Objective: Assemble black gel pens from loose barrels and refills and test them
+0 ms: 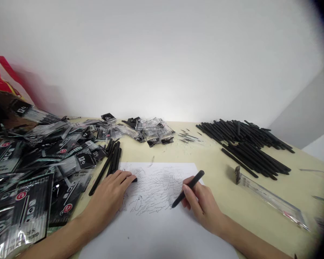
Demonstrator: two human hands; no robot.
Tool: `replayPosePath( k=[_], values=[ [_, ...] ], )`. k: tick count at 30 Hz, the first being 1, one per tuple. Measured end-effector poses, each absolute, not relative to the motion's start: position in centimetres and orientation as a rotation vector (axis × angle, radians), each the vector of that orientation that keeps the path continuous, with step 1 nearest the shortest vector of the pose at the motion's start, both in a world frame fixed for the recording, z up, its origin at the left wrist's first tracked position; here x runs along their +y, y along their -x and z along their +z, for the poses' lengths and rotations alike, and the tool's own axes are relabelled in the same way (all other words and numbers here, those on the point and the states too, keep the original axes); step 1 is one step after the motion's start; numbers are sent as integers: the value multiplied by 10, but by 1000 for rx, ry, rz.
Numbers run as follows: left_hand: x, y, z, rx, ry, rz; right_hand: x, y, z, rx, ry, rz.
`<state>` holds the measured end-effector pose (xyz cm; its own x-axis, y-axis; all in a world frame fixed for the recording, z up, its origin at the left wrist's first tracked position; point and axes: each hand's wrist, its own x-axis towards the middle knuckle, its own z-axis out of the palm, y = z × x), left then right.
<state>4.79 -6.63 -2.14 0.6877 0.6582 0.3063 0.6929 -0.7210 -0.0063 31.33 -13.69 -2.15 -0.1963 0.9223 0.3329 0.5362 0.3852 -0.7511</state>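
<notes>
Fingers point(187, 192) of the right hand point(203, 208) curl closed around a slim matte-black pen point(191, 186) in a three-point writing grip. The barrel is angled so that its tapered tip sits at the scribbled lines (contact between tip and paper cannot be confirmed from this view). A rectangular white paper sheet point(162, 230) lies directly beneath the tip, its upper half covered in dense, wavy black ink lines. The left hand point(108, 194) rests flat across the sheet's left edge, fingers extended and not curled, a placement that appears to anchor the sheet against sliding under pen pressure. A short black end of a pen barrel point(135, 179) protrudes beneath the left fingertips; whether it is being held cannot be determined.

Loose matte-black pen barrels point(113, 158) lie just beyond the sheet's upper-left corner, within easy reach of the left hand. Further left, a large heap of black-and-silver foil packets point(24, 194) sits beside a brown cardboard box point(2, 104). Clear plastic packets point(153, 131) and thin metal pen refills point(186, 136) lie toward the rear. On the right, a long pile of black pen barrels point(248, 151) and a clear plastic sleeve point(270, 199) occupy the cream tabletop point(213, 160), set apart from the writing area.
</notes>
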Motion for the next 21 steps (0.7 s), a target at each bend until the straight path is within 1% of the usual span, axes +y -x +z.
replayPosePath(
  k=[21],
  values=[
    [-67,-48,-23,-1125,2772,-464,-133,-314,-20,-1797,1445,479]
  ],
)
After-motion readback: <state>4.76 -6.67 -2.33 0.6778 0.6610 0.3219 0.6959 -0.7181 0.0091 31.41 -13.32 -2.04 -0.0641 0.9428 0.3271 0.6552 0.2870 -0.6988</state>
